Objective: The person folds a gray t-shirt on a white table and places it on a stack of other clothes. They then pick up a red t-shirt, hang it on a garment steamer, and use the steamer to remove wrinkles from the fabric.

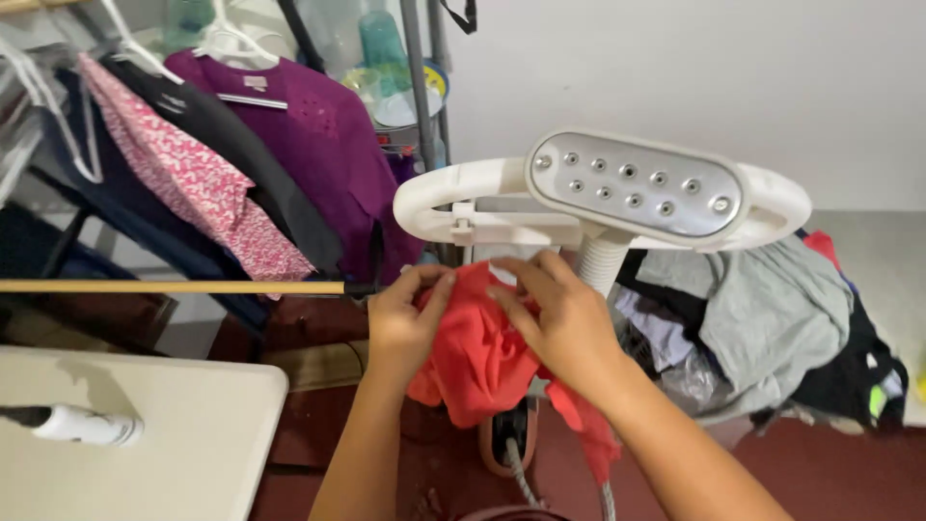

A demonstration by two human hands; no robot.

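- Left hand (403, 323): fingers closed on the upper left edge of the red garment (477, 352).
- Right hand (559, 323): pinching the garment's top edge.
- Red garment: bunched, long axis vertical, hanging downward, just below the white steamer head (637, 188).
- Steamer head: long axis horizontal, holed plate facing up.
- Pile of clothes (772, 318): right of the steamer.

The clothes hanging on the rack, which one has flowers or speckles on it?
The pink-and-white patterned garment. It hangs between a dark one and the black garment, left of the plain purple top, which has no print.
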